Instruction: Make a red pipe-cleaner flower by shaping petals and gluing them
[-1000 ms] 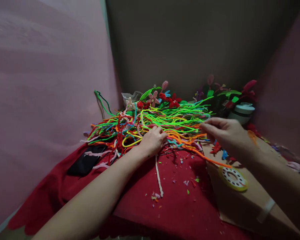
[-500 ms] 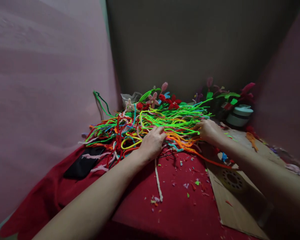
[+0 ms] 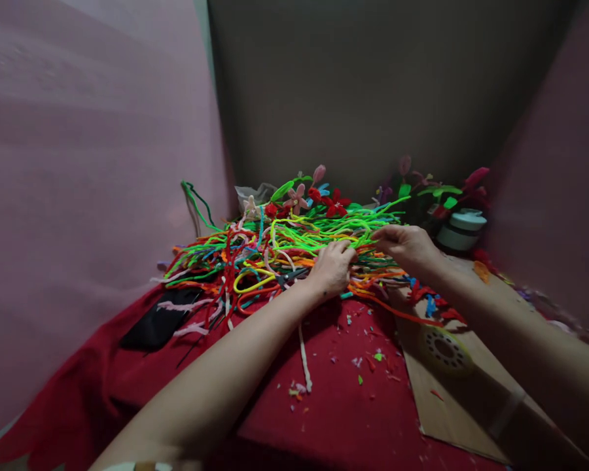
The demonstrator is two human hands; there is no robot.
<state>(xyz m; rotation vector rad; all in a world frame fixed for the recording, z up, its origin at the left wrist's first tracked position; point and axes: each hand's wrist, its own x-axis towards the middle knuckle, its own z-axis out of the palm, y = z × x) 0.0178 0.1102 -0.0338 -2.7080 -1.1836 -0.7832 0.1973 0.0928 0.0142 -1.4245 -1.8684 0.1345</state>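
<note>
A big tangled heap of pipe cleaners (image 3: 324, 226) in green, red, orange, yellow and other colours covers the back of the table. My left hand (image 3: 332, 267) is at the front of the heap, its fingers curled together on bright green pipe cleaners. To its right, my right hand (image 3: 406, 246) has thumb and fingers pinched at the right ends of the green stems; the exact strand between them is hard to make out. Left of my left hand lie scissors (image 3: 290, 277) with dark metal and a yellow loop handle, partly covered by strands.
A black phone (image 3: 154, 322) lies at left on the red cloth (image 3: 343, 418). At right are cardboard (image 3: 444, 415), a yellowish round spool (image 3: 446, 351) and a pale lidded jar (image 3: 462, 230). Pipe-cleaner flowers (image 3: 336, 203) stand behind the heap. Fuzzy scraps litter the cloth.
My left hand has moved right, uncovering the scissors, and my right hand has come slightly left and up, so the two are closer together. The view has shifted slightly.
</note>
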